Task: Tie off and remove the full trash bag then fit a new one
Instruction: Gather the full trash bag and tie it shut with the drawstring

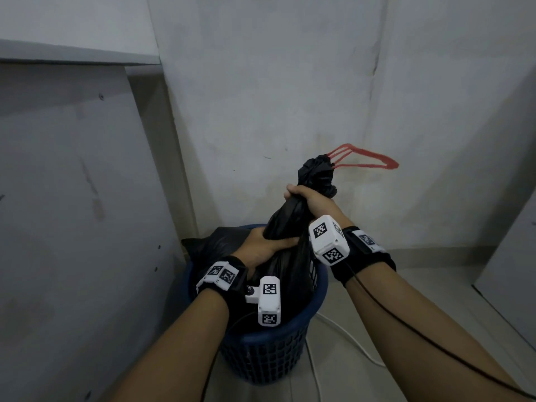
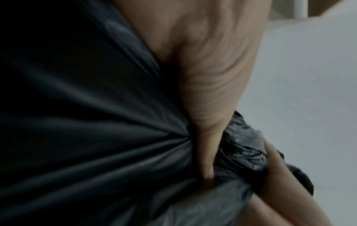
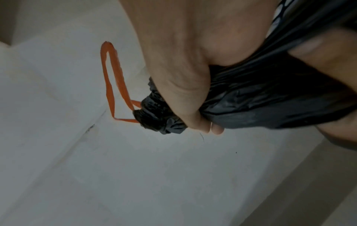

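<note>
A full black trash bag (image 1: 287,271) sits in a dark blue lattice bin (image 1: 266,355). Its neck is gathered into a rope that rises up to the right. My right hand (image 1: 307,198) grips the neck high up, just under the bunched mouth (image 1: 319,172). A red drawstring loop (image 1: 365,158) sticks out of that mouth toward the wall. My left hand (image 1: 266,245) grips the neck lower down, at the top of the bag's body. In the right wrist view the fist (image 3: 185,85) wraps the black plastic (image 3: 270,97) with the drawstring (image 3: 112,79) beyond it. The left wrist view shows taut pleats (image 2: 96,130) converging at my fingers (image 2: 206,152).
The bin stands in a corner of white walls (image 1: 290,82). A pale cabinet side (image 1: 72,198) is close on the left. A white cable (image 1: 345,335) runs over the floor tiles to the right of the bin. A black wire (image 1: 435,340) trails along my right forearm.
</note>
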